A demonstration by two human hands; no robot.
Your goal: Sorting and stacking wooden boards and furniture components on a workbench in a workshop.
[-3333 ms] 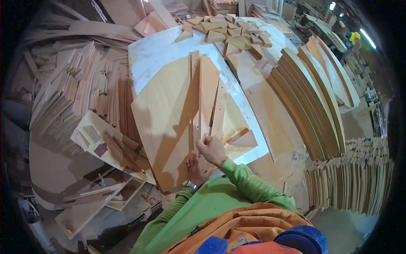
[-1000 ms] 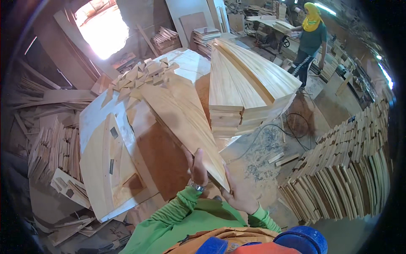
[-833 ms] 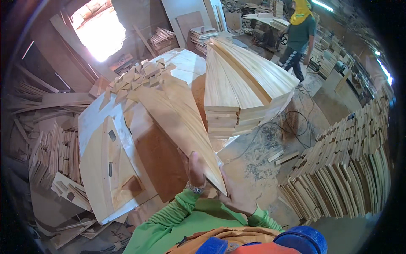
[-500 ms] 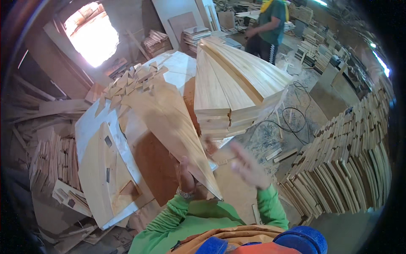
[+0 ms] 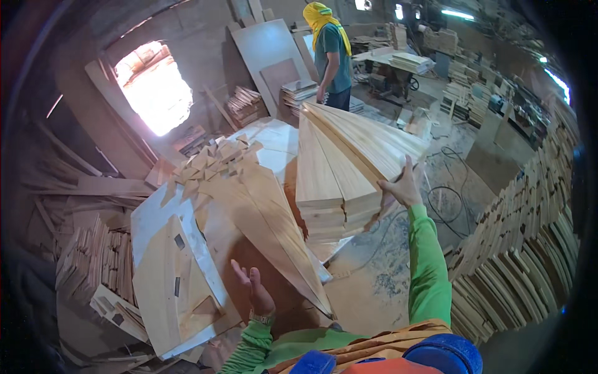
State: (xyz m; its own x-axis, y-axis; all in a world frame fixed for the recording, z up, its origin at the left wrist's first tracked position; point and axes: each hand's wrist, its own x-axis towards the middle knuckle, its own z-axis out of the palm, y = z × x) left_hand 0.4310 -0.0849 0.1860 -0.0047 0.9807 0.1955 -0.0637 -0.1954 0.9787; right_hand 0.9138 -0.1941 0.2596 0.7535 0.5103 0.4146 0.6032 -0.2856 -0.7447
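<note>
— What's the room like from your feed?

— I see a dim woodworking shop with a sawdust-strewn concrete floor [image 5: 386,280] and a bright opening [image 5: 156,87] in the back wall. My landmark is the tall stack of tapered wooden boards [image 5: 336,181] in the middle. Just left of that stack lies a white-topped table [image 5: 156,218] with pale plywood pieces on it, and small triangular offcuts [image 5: 212,159] are heaped at the table's far end. Beyond the stack a person in a teal shirt and yellow head wrap [image 5: 330,53] stands by a workbench. Right of the stack, rows of boards on edge [image 5: 529,249] fill the side of the room.

— And the hands?

— The right hand [image 5: 402,187], on a green sleeve, is pressed flat against the right side of the stack, near its top, fingers spread; it touches the boards but isn't closed round anything. The left hand [image 5: 255,293] is raised in front of the stack and lower down, palm open, fingers apart, holding nothing. A long narrow wedge-shaped board [image 5: 280,230] runs from the offcuts down past the stack's left side, its pointed end just beside the left hand. I can't tell whether the hand touches it.
</note>
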